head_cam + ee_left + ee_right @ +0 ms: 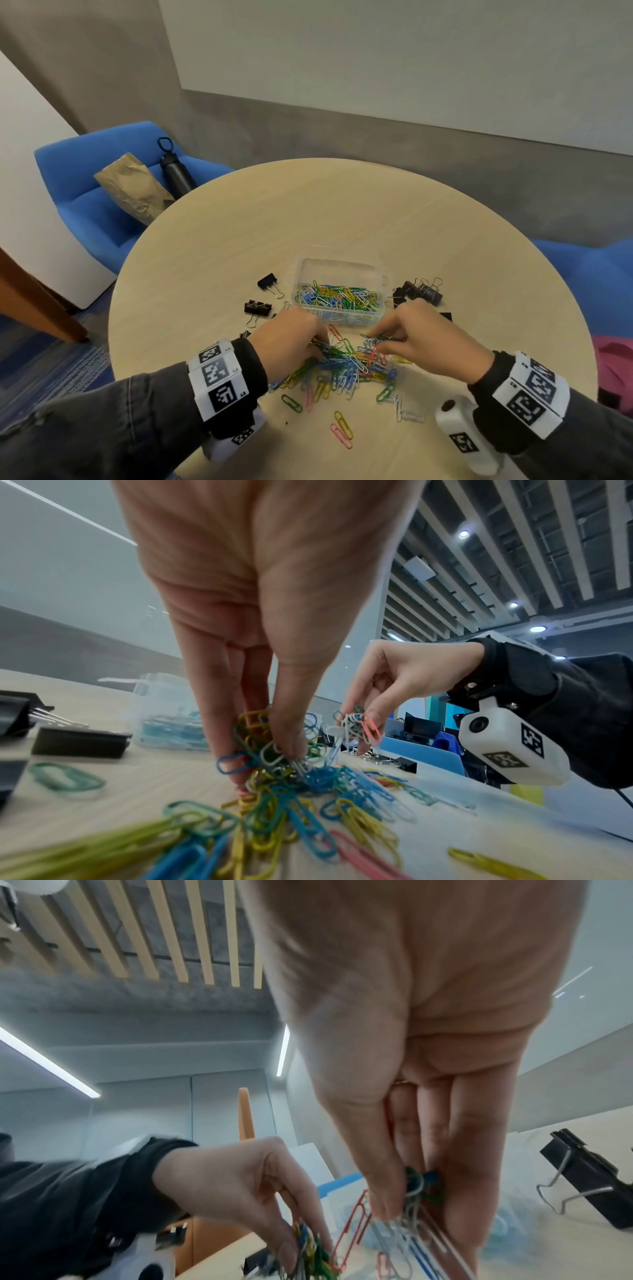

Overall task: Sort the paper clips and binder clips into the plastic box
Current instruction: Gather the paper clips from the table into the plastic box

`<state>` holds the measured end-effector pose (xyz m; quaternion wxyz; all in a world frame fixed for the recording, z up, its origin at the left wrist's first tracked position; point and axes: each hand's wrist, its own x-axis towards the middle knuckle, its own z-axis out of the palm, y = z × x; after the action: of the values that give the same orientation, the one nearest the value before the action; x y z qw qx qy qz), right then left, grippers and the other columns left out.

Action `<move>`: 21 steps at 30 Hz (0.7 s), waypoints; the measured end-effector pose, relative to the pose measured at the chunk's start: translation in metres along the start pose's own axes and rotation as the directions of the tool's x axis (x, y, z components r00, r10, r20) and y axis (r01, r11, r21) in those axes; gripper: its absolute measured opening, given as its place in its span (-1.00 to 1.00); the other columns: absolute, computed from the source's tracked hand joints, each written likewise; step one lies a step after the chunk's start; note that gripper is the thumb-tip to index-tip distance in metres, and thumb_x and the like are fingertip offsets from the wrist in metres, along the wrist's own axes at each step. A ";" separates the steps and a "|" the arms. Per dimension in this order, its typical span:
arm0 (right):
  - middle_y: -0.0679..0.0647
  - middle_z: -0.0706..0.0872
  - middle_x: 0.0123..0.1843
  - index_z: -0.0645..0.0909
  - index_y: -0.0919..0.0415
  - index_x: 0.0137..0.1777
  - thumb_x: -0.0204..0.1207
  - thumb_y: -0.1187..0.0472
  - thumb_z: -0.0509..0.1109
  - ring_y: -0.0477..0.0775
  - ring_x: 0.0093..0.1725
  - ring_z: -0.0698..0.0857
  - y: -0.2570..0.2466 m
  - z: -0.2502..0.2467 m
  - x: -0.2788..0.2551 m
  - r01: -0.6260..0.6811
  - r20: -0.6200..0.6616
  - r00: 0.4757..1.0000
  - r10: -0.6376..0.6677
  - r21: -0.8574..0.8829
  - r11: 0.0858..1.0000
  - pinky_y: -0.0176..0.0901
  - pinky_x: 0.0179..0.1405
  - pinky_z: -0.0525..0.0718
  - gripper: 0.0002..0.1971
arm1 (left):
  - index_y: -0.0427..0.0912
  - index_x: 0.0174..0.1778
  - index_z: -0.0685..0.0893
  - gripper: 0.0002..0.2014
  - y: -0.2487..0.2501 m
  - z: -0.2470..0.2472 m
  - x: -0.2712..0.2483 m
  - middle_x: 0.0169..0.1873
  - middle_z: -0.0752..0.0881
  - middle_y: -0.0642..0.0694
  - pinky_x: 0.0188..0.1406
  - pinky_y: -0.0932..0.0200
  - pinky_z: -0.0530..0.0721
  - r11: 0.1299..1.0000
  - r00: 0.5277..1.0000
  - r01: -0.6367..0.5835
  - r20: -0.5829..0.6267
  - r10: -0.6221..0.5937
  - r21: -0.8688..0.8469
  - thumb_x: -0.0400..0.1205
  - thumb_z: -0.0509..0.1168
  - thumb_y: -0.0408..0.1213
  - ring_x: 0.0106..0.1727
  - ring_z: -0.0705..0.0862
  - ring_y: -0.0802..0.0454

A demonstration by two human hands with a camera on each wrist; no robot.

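A heap of coloured paper clips (346, 368) lies on the round table, just in front of a clear plastic box (337, 291) that holds many paper clips. My left hand (294, 337) digs into the heap's left side, and its fingers pinch a bunch of clips (270, 748). My right hand (416, 337) is at the heap's right side and pinches a small cluster of clips (359, 727) lifted a little off the table (416, 1191). Black binder clips lie left of the box (270, 284) (257, 308) and right of it (423, 291).
Loose paper clips (340, 430) are scattered near the table's front edge. A blue chair (99, 192) behind the table at the left carries a paper bag (135, 188) and a black bottle (174, 169). The far half of the wooden table (342, 212) is bare.
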<state>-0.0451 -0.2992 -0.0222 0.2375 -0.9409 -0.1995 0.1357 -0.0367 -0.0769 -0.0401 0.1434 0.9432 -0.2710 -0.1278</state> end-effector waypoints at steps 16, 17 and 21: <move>0.01 0.79 0.17 0.72 0.14 0.24 0.58 0.32 0.37 -0.16 0.10 0.70 -0.001 -0.018 0.048 0.074 -0.260 0.964 -0.062 0.035 0.997 -0.16 0.27 0.66 -0.73 | -0.06 0.23 0.74 -0.74 0.003 -0.007 -0.003 0.10 0.81 0.01 0.22 0.26 0.63 0.990 0.997 -0.007 -0.082 -0.004 -0.138 0.62 0.36 -0.28 0.11 0.75 0.11; -0.01 0.77 0.20 0.71 0.11 0.25 0.58 0.30 0.36 -0.19 0.12 0.66 0.002 -0.017 0.046 0.068 -0.254 0.965 -0.062 0.016 0.998 -0.13 0.31 0.63 -0.73 | -0.05 0.22 0.75 -0.74 0.002 -0.007 -0.003 0.08 0.82 0.01 0.21 0.23 0.65 0.989 0.996 -0.008 -0.088 -0.005 -0.147 0.62 0.37 -0.27 0.09 0.75 0.12; -0.09 0.75 0.20 0.72 0.02 0.20 0.58 0.16 0.38 -0.24 0.11 0.61 0.009 -0.018 0.035 0.070 -0.250 0.966 -0.070 -0.007 0.998 -0.07 0.31 0.61 -0.77 | -0.07 0.19 0.78 -0.76 -0.002 -0.010 -0.003 -0.01 0.84 -0.01 0.14 0.17 0.70 0.977 0.993 0.005 -0.114 -0.030 -0.215 0.61 0.38 -0.27 -0.02 0.78 0.13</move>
<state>-0.0053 -0.2985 -0.0172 0.2661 -0.9428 -0.2008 0.0075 -0.0348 -0.0718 -0.0310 0.2586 0.9306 -0.2383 -0.1020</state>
